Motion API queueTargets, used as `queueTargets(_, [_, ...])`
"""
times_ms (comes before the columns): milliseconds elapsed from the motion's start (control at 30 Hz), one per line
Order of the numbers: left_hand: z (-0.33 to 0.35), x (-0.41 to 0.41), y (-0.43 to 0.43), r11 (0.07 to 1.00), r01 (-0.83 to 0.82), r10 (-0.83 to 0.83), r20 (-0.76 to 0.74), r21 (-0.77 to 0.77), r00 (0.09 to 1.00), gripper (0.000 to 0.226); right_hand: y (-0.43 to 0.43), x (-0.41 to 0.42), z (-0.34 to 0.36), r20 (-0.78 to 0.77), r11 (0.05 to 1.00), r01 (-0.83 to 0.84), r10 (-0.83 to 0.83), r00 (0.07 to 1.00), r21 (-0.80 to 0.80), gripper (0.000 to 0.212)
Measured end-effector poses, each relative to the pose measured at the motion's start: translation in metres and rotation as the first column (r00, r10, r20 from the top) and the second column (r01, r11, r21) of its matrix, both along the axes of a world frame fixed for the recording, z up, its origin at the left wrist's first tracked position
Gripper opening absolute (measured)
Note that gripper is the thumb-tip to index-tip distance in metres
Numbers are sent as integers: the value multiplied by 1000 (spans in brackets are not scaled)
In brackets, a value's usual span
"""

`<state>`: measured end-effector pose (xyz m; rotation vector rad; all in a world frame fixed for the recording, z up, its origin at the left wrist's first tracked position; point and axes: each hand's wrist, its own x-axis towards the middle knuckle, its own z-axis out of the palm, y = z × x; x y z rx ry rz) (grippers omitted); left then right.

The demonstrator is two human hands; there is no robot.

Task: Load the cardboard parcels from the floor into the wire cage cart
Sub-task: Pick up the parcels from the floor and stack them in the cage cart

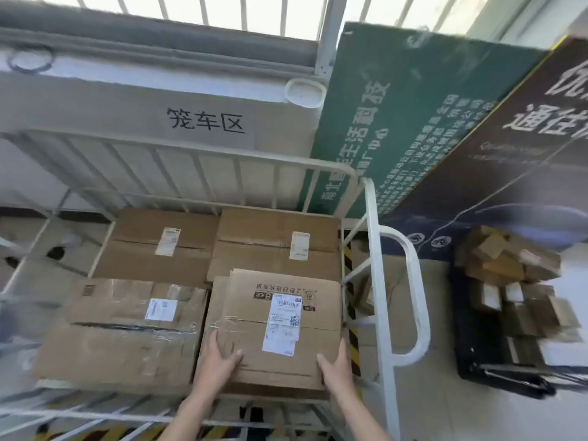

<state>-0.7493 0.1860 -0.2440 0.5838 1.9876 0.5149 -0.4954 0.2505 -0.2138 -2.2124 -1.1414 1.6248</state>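
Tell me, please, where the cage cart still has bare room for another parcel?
Bare tops: far-left box, far-right box, near-left box. Crowded: the near-right corner, where the left hand and right hand hold the stacked parcel.

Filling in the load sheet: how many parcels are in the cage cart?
4 show: back left parcel, back right parcel, front left parcel, and front right parcel, pressed between left hand and right hand. More may hide underneath.
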Motion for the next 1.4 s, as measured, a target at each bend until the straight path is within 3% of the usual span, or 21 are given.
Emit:
queueTargets(233, [10,6,3,995,86,-88,-51,-51,995,91,-3,11,-14,37,998,-54,55,998,-30,88])
queueTargets(367, [48,44,9,960,277,-274,-276,-26,921,82,-12,23,5,56,998,-25,21,998,62,78])
queueTargets(433, [69,78,11,925,375,-349,-258,57,901,76,-22,36,24,31,990,5,-10,999,143,78])
queueTargets(533, [96,147,14,836,532,-503,-199,135,841,74,-47,77,56,-5,967,78,-79,997,242,80])
queueTargets(767, [142,356,-24,493,845,-833,-166,209,527,75,-171,242,119,-102,824,434,-428,898,363,77])
queueTargets(933, [151,512,-103,330,920,-935,-58,213,349,72,-285,373,143,-99,624,667,-695,712,408,72])
queueTargets(1100, [151,643,-190,51,981,-999,-2,189,52,71,-383,473,151,-100,376,808,-880,465,454,71])
queueTargets(1267, [158,739,-243,-217,945,-976,-43,244,-213,67,-456,536,143,-129,136,874,-967,219,466,67])
queueTargets(1400, [149,814,-258,-335,914,-942,-59,228,-330,64,-485,580,128,-151,-2,911,-986,65,412,67])
